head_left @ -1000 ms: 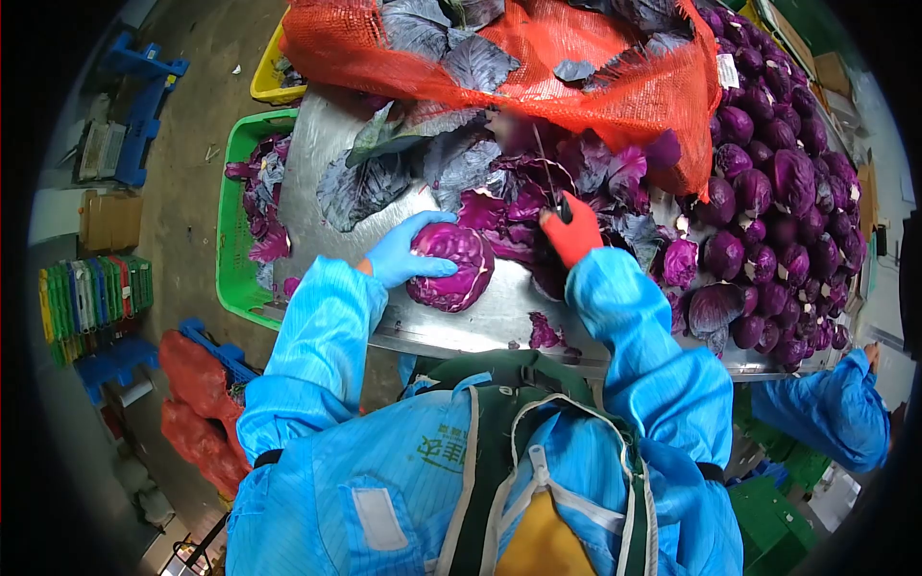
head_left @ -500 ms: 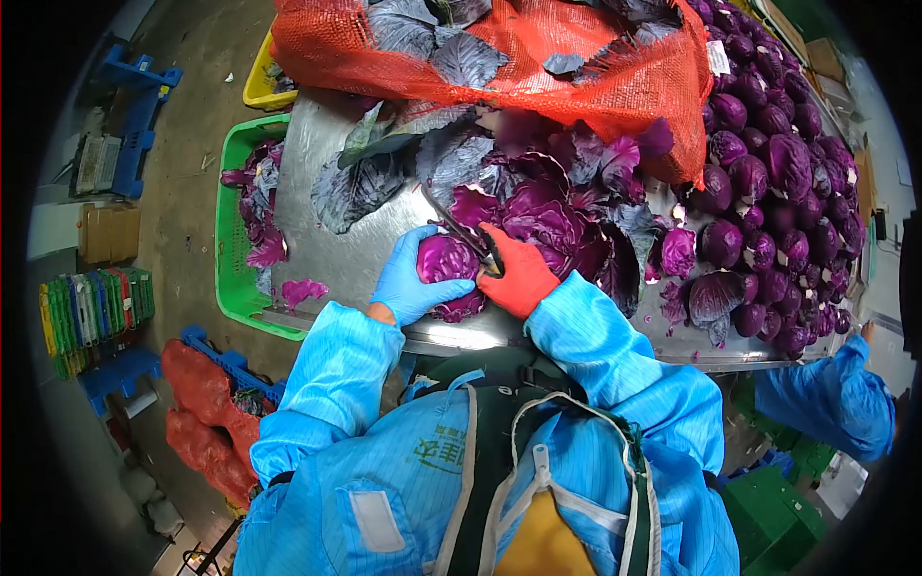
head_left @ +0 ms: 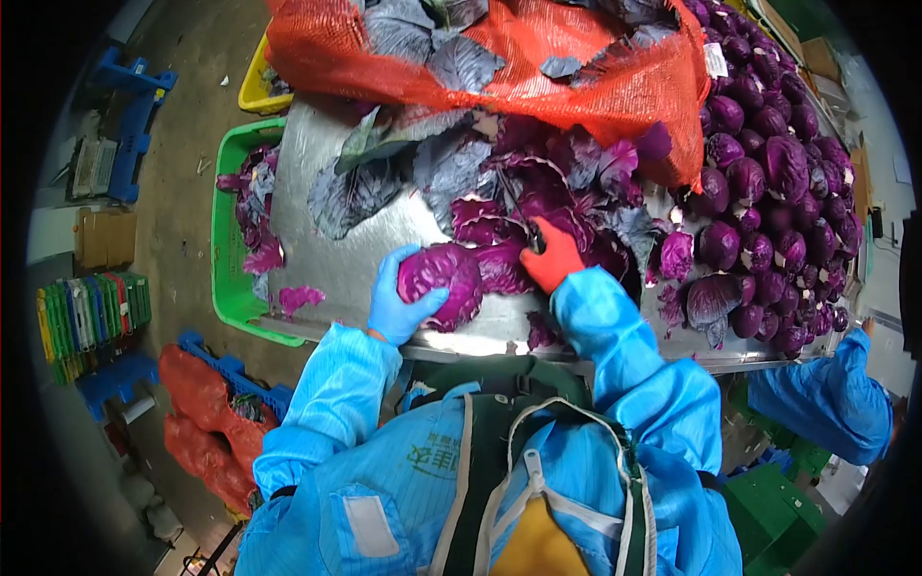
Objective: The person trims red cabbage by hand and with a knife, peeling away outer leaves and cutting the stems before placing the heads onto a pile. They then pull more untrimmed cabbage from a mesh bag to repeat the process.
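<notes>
My left hand (head_left: pixel 403 300), in a blue glove, grips a purple cabbage head (head_left: pixel 448 284) from its left side, thumb across the front, near the metal table's front edge. My right hand (head_left: pixel 550 254), in a red glove, is closed on a knife handle, most of it hidden; the dark blade (head_left: pixel 517 209) points up and left over loose leaves. Between the hands lies a purple leaf (head_left: pixel 503 267), touching the cabbage. Peeled purple leaves (head_left: pixel 543 192) and dull outer leaves (head_left: pixel 355 197) spread behind both hands.
A red mesh sack (head_left: pixel 615 106) with leaves lies across the back. Many cabbages (head_left: pixel 749 182) are piled at right. A green crate (head_left: pixel 229 259) of leaves and a yellow crate (head_left: pixel 254 91) stand at left. Another person's blue sleeve (head_left: pixel 831 398) shows at far right.
My right hand and the knife have moved right, away from the cabbage. The cabbage has turned in my left hand, and a leaf now lies between my hands.
</notes>
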The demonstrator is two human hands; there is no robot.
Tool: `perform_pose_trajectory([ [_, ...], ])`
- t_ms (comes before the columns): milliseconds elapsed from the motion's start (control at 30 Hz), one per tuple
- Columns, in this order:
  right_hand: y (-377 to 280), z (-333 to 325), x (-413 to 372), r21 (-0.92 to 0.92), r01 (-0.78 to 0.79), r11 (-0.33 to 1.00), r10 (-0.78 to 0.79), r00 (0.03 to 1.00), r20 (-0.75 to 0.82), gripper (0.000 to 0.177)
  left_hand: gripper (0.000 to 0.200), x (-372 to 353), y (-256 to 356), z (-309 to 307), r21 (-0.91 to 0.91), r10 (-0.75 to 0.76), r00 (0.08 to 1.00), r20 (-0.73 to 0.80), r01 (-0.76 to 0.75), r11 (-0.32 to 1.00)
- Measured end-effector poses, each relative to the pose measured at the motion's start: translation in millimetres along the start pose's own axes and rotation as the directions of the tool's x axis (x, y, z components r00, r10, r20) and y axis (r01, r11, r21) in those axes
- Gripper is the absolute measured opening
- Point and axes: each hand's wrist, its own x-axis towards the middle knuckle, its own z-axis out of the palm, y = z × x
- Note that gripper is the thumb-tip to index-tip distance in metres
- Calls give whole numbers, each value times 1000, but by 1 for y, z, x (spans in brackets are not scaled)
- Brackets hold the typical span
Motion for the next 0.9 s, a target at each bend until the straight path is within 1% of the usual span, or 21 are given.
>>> perform_pose_trajectory([
  [33,10,6,-5,44,-46,998,45,998,33,55,73,-5,1,0,-163,-88,996,30,92,982],
  [67,-1,-6,4,79,-72,994,69,996,48,54,71,-4,-6,-4,-99,-11,1000,26,14,995],
  [133,-20,-26,8,100,-68,993,64,997,45,52,66,-5,-12,-6,-350,-81,997,-4,74,934],
  [167,-23,-37,12,124,-102,987,99,995,29,52,66,-7,-12,-5,-349,-73,997,-11,64,935],
  [233,-28,-61,19,101,-159,982,161,987,-8,53,62,-10,-10,1,-739,-321,946,-44,185,648],
  [267,-30,-76,23,49,-182,982,183,983,-30,53,62,-8,-9,2,-739,-314,948,-52,175,650],
  [333,-27,-88,19,-83,96,992,-115,953,-281,56,67,-2,-5,8,-854,-388,922,8,208,476],
  [367,-40,-92,12,33,134,990,-120,957,-265,59,64,3,-1,11,-897,-371,928,20,181,404],
  [400,-60,-98,3,151,167,974,-125,959,-252,63,64,6,5,15,-897,-359,933,15,172,408],
  [467,-101,-99,-17,311,-26,950,12,999,45,69,65,13,20,22,-940,-316,947,52,153,304],
  [533,-113,-70,-28,459,103,883,-114,993,-3,73,63,18,26,29,-939,-256,964,77,157,307],
  [600,-120,-48,-34,496,14,868,-37,999,38,79,54,23,35,37,-818,-169,980,-109,9,575],
  [633,-117,-36,-33,483,47,874,-44,999,-18,81,54,21,48,44,-760,-132,968,-215,-80,646],
  [667,-111,-25,-31,467,79,881,-51,996,-74,83,54,23,49,46,-756,-115,972,-204,-82,650],
  [700,-109,-19,-31,423,190,886,-119,975,-189,68,57,23,48,47,-724,-95,961,-258,-128,678],
  [733,-106,-20,-31,421,199,885,-119,971,-208,68,59,23,48,49,-690,-73,947,-313,-174,703],
  [767,-108,-26,-33,656,72,751,-28,997,-77,69,62,23,51,49,-699,-56,943,-328,-203,686],
  [800,-111,-32,-35,828,-77,556,24,997,76,69,62,23,54,49,-700,-45,947,-318,-202,685],
  [833,-114,-39,-36,918,-115,380,26,993,114,64,63,23,58,49,-689,-14,942,-336,-236,685],
  [867,-112,-41,-36,919,-103,380,28,995,100,64,63,25,62,49,-678,16,935,-355,-270,684],
  [900,-108,-43,-35,936,-174,306,56,985,165,62,63,26,64,48,-680,33,932,-360,-286,676],
])
